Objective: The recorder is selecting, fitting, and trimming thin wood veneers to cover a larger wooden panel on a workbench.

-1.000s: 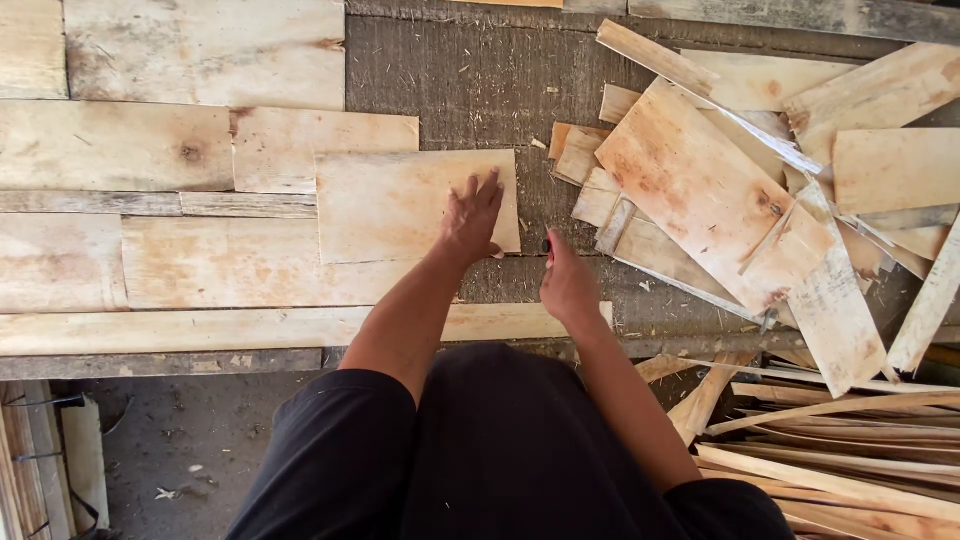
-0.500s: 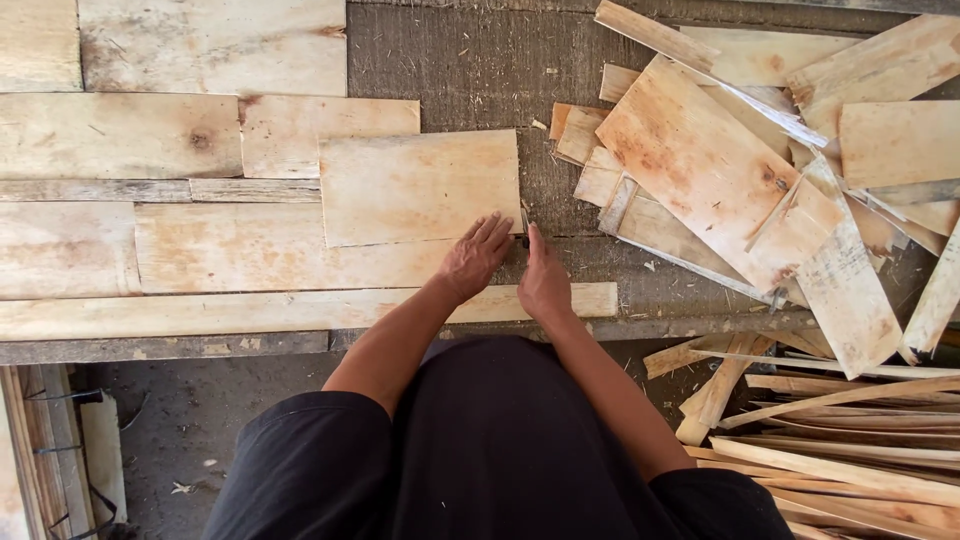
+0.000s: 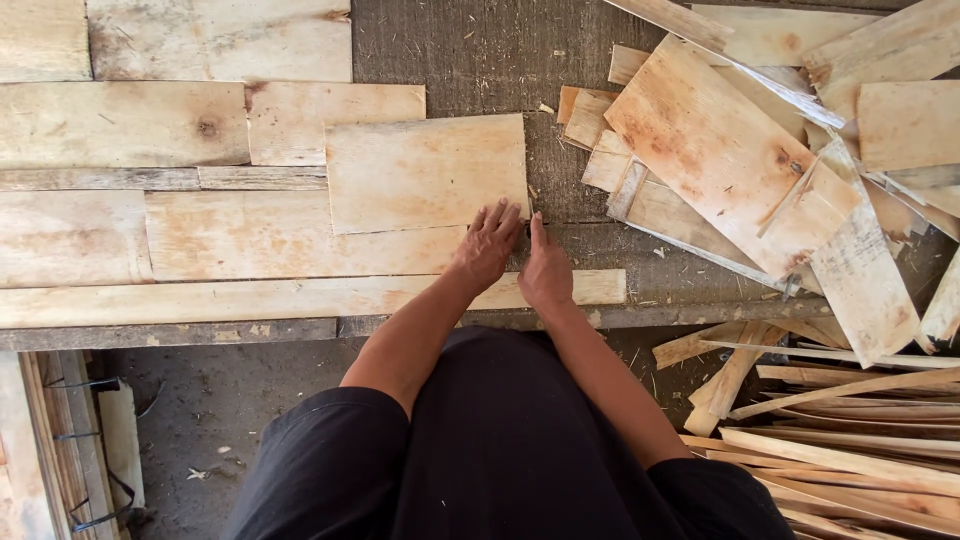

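Veneer sheets laid flat in rows across the dark work surface; left two thirds of it covered, edge to edge with some overlap. Topmost piece: a pale rectangular sheet, lying square over the row beneath. Left hand rests palm down, fingers spread, on the long sheet just below that rectangle's lower right corner; flat, not gripping. Right hand just beside it, fingers extended along the end of that sheet, thumb side touching the left hand; also flat, nothing grasped. Judgement: laying partly done, bare surface remains to the right. Loose pile of sheets at right not yet laid. Narrow strips heaped lower right
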